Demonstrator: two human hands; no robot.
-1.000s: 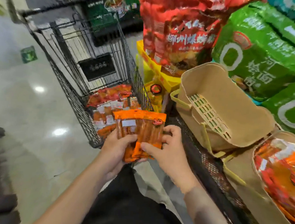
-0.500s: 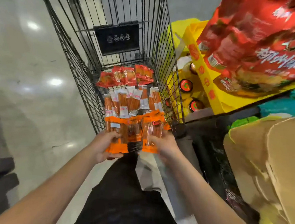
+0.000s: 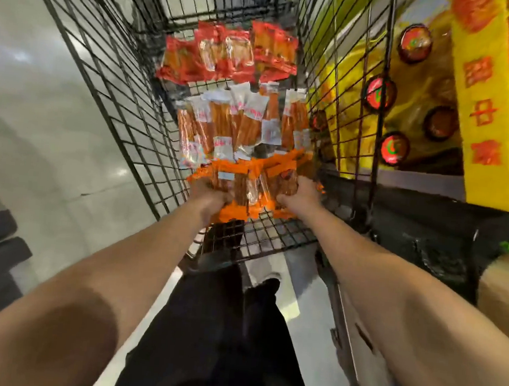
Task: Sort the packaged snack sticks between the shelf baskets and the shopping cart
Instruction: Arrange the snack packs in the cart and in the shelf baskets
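Note:
Both my hands reach into the black wire shopping cart (image 3: 124, 113). Between them is a bunch of orange snack stick packs (image 3: 255, 189), low over the near end of the cart floor. My left hand (image 3: 211, 196) grips their left side and my right hand (image 3: 301, 193) grips their right side. Beyond them lies a row of clear and white snack stick packs (image 3: 237, 123). Red snack packs (image 3: 228, 52) lie at the far end of the cart.
A yellow display box (image 3: 480, 126) with red print and round-lidded tubs (image 3: 379, 93) stands right of the cart. A dark shelf edge (image 3: 429, 223) runs below it. A beige basket (image 3: 503, 294) shows at the right edge. Glossy floor lies to the left.
Both hands have carried the orange packs from near the shelf over the cart's near edge and down inside it. The view has swung from the shelf baskets down onto the cart.

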